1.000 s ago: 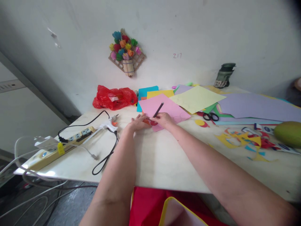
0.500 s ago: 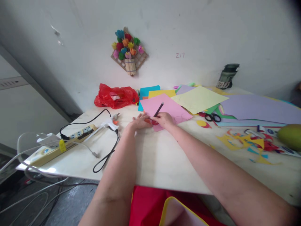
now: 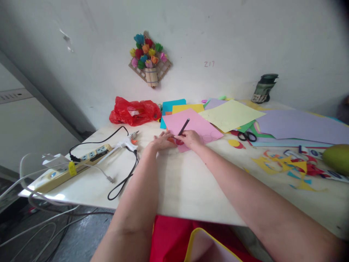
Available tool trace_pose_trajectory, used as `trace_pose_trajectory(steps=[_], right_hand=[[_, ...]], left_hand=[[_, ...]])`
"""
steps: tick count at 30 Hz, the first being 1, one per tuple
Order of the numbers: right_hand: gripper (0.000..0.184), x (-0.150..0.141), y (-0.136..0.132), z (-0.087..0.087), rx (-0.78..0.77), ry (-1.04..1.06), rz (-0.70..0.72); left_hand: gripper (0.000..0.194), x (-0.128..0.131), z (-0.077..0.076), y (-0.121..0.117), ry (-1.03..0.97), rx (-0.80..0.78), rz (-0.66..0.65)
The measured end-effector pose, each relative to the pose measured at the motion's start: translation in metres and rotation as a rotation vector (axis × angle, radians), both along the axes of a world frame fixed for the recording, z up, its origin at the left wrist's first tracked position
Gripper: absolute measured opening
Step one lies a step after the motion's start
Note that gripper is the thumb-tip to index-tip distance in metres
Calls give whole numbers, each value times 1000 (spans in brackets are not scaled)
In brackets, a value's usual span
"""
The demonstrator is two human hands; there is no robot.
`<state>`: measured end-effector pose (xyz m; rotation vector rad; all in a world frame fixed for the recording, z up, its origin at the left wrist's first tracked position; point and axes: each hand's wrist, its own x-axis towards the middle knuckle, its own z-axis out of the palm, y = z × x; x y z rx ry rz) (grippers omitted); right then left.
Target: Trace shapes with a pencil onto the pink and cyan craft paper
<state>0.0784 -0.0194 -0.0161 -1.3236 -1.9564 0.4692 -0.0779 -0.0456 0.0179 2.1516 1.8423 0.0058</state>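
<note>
My right hand point(image 3: 191, 138) is closed around a dark pencil point(image 3: 184, 126), its tip down by a small red paper circle point(image 3: 179, 142) on a pink paper sheet point(image 3: 195, 124). My left hand point(image 3: 163, 140) lies beside it with its fingers stretched flat, pressing on the red circle and an orange scrap at the pink sheet's near corner. Faint pencilled circles show on the pink sheet to the right of my right hand.
A white glue gun point(image 3: 127, 145), its black cord and a power strip point(image 3: 73, 166) lie to the left. A red plastic bag point(image 3: 133, 111) sits by the wall. Coloured sheets, black scissors point(image 3: 247, 136), paper scraps point(image 3: 286, 165) and a green fruit point(image 3: 336, 158) fill the right side.
Only the view shifted slightly between the first earlier frame and now. Both hands stay in the same place on the pink sheet.
</note>
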Motion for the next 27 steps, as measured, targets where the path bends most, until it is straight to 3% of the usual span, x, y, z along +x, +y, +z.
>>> trace_pose_trajectory(steps=[27], right_hand=[[39,2,-2,3,4,-28,11]], left_hand=[[58,1,2,-2,9,2,-4]])
